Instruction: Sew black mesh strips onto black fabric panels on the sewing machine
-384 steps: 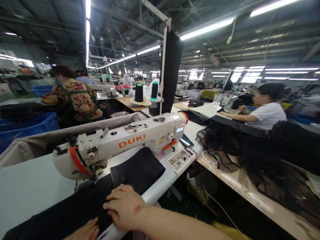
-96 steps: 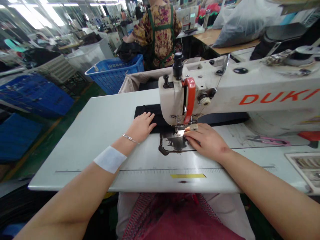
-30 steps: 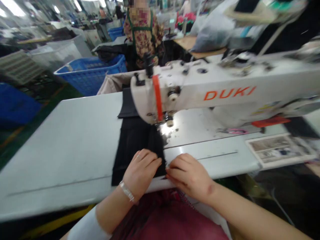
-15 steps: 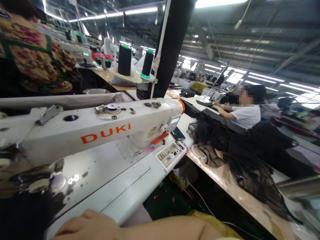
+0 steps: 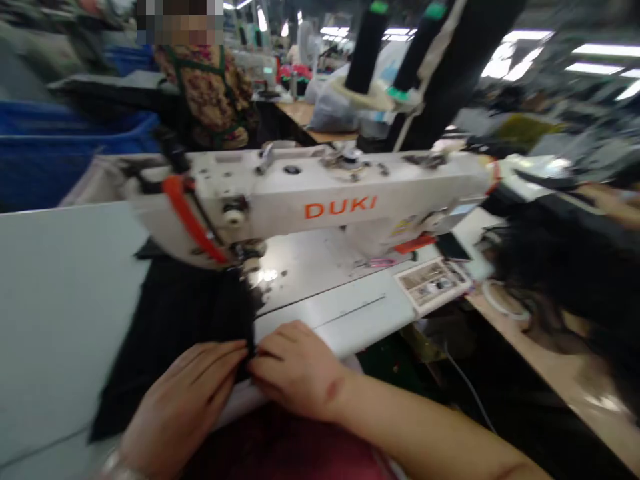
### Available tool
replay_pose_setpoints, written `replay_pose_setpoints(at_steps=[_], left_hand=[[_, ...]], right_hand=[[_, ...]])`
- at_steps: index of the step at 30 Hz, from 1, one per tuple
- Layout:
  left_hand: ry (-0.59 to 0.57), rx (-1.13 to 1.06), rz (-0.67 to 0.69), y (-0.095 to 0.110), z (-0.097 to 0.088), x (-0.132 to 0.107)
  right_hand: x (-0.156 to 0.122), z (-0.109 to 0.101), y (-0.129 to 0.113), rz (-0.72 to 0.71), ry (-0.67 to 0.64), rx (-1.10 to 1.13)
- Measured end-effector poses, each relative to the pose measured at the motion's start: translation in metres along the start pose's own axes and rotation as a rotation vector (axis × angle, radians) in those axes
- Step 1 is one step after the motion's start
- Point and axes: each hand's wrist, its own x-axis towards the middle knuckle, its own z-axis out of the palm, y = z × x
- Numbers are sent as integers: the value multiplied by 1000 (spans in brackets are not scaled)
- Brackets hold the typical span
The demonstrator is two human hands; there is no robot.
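Note:
A piece of black fabric (image 5: 175, 320) lies on the sewing machine's bed, its far part under the needle end of the white sewing machine (image 5: 280, 197). My left hand (image 5: 187, 400) rests on the fabric's near right part, fingers together and pinching its edge. Close beside it, my right hand (image 5: 295, 367) grips the same edge between thumb and curled fingers. The fingertips of both hands nearly meet at the front of the table. Whether the needle is in the fabric is hidden by the machine head.
A parts tray (image 5: 433, 287) with bobbins and pink thread snips (image 5: 383, 263) lie on the right of the table. Black thread cones (image 5: 367, 50) stand behind. A blue bin (image 5: 75, 147) is at the left. Dark sheer fabric (image 5: 565, 267) covers the neighbouring table, where a co-worker's arm reaches in.
The view has swung left and down, bringing the machine head and both hands into sight. My left hand, unseen before, now holds the fabric's edge beside my right hand.

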Motion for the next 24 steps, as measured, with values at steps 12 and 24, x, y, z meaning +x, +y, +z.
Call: replay_pose_setpoints(at_steps=[12,24], left_hand=[[-155,-26,-117,6,-17,0],[-214,1,-111,5,-18,-2]], right_hand=[[-18,12,2,-89,158,147],[-14,5,3,-107,134,197]])
